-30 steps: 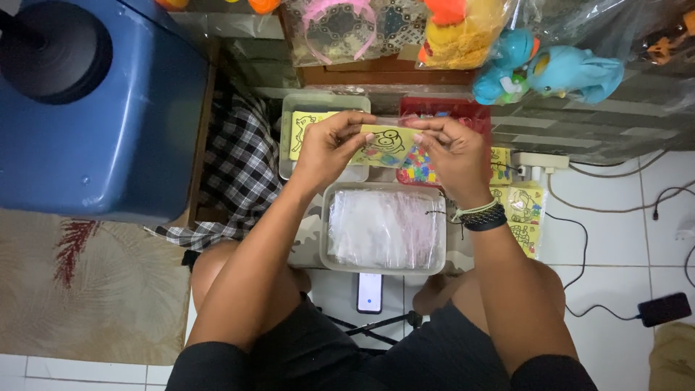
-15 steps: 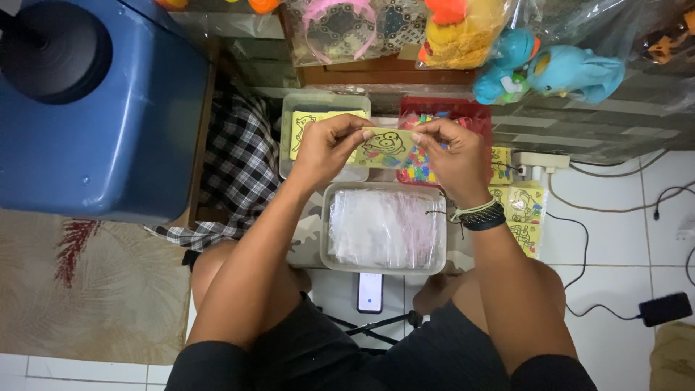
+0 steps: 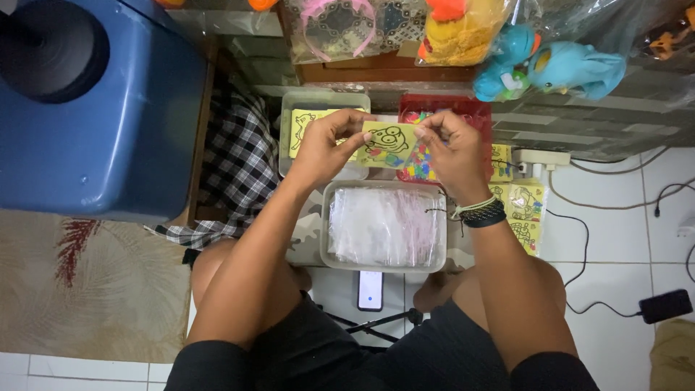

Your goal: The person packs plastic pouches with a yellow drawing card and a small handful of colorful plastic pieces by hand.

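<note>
Both my hands hold one small yellow card (image 3: 387, 143) with a black cartoon drawing, over the containers in front of me. My left hand (image 3: 327, 145) pinches its left edge, my right hand (image 3: 450, 148) its right edge. Under the left hand stands a clear tub (image 3: 322, 101) with more yellow cards. A red tub (image 3: 463, 108) of colourful small pieces lies under the right hand. Nearer to me sits a clear tub (image 3: 384, 262) full of thin transparent bags.
A big blue bin (image 3: 94, 108) fills the left, with a checked cloth (image 3: 232, 166) beside it. More yellow cards (image 3: 523, 206) lie at right. A phone (image 3: 370, 289) on a small stand sits between my knees. Cables and a black charger (image 3: 664, 305) cross the white floor.
The card has turned from nearly edge-on to facing up, so its drawing shows. Both hands stay in about the same place.
</note>
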